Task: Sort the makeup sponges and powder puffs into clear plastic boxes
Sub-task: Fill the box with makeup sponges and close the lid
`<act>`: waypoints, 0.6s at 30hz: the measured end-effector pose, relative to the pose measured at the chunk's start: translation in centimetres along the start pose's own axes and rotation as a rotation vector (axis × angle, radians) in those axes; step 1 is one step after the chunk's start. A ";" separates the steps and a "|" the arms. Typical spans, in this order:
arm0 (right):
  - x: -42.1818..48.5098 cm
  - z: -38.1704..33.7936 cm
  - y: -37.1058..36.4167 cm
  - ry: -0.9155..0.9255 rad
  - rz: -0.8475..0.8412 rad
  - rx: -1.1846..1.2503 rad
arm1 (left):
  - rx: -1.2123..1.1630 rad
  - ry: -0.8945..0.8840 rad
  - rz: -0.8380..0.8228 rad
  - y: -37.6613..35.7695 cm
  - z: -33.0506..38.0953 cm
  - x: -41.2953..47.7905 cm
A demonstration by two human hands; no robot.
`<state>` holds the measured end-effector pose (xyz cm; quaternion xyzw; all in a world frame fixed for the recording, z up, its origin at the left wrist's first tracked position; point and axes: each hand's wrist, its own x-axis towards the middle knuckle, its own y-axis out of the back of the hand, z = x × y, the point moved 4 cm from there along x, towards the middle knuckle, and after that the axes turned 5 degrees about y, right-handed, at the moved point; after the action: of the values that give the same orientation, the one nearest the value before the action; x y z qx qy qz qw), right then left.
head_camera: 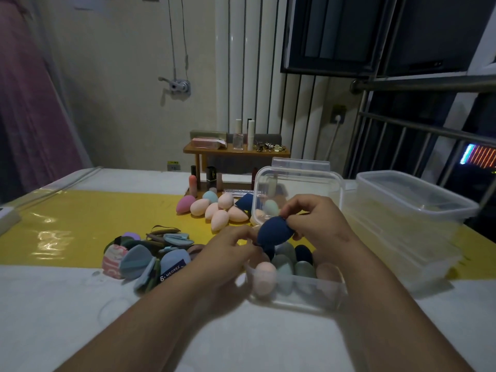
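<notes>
A dark blue makeup sponge [273, 232] is held above a clear plastic box [295, 296] near the table's front. My right hand [319, 224] pinches its upper right side; my left hand [228, 253] pinches its lower left end. Inside the box lie several egg-shaped sponges in peach, grey-green and navy. A loose group of pink, peach and light blue sponges [214, 208] sits on the yellow mat behind. A heap of flat powder puffs [150, 253] in blue, grey, purple and pink lies to the left.
The box's lid [295, 181] stands upright behind my hands. Two larger clear boxes [413, 197] are stacked at the right. A small wooden shelf [236, 151] with bottles and lipsticks stands at the back. A metal rail runs along the right side.
</notes>
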<state>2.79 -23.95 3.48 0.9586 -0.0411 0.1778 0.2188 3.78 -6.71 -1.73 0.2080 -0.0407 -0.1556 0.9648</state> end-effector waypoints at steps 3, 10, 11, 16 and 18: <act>0.1 0.3 0.2 0.009 0.010 -0.014 | -0.029 0.039 0.001 -0.1 -0.1 -0.2; 0.0 0.6 -0.3 -0.035 -0.132 -0.036 | 0.008 0.090 -0.069 -0.5 0.3 -0.6; 0.0 0.7 -0.3 -0.041 -0.155 -0.062 | -0.007 0.087 -0.057 -0.5 0.3 -0.6; -0.3 0.6 -0.3 -0.042 -0.219 -0.270 | -0.030 0.078 -0.038 -0.7 -0.2 -0.4; -0.1 0.8 -0.1 -0.048 -0.210 -0.345 | 0.032 0.034 -0.005 -0.5 -0.1 -0.2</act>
<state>2.94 -24.16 2.73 0.9097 0.0240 0.1216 0.3962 3.47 -7.09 -2.00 0.2261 -0.0263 -0.1538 0.9615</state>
